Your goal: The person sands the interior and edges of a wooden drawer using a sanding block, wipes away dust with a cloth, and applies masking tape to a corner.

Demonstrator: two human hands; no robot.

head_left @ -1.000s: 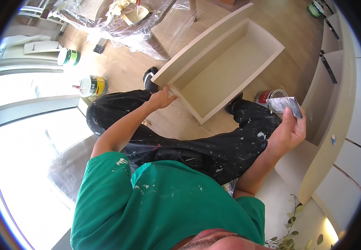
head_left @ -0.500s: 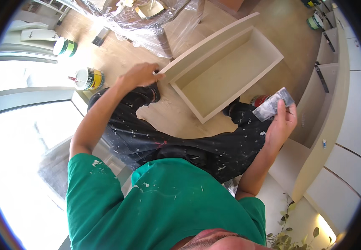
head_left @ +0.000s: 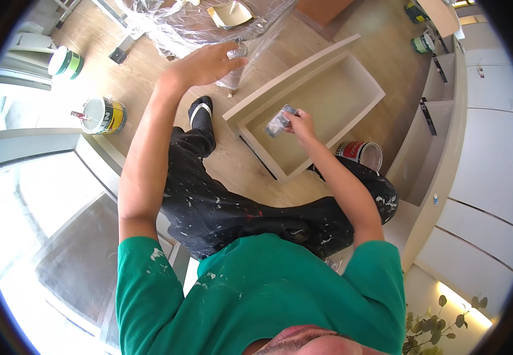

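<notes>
While our right hand (head_left: 301,125) grips a piece of grey sandpaper (head_left: 281,120) smeared with white, our left hand (head_left: 206,65) reaches forward with its fingers stretched out and the thumb apart. We cannot tell whether those fingers touch the clear plastic sheeting (head_left: 168,32) just beyond them. The beige drawer (head_left: 327,97) sits in front of us on the wood floor (head_left: 156,80), its open side up and its curved front panel (head_left: 287,84) on the far left side. We hold the sandpaper above the drawer's near left part, and cannot tell whether it meets the wood. Just beside the drawer's near right corner, by our right knee, stands a can with a red label (head_left: 352,154). To our left we have a white bucket with a black and yellow label (head_left: 113,116), and farther off a white and green bucket (head_left: 67,62). On our right, black runners (head_left: 427,116) line the open cabinet (head_left: 413,177).
</notes>
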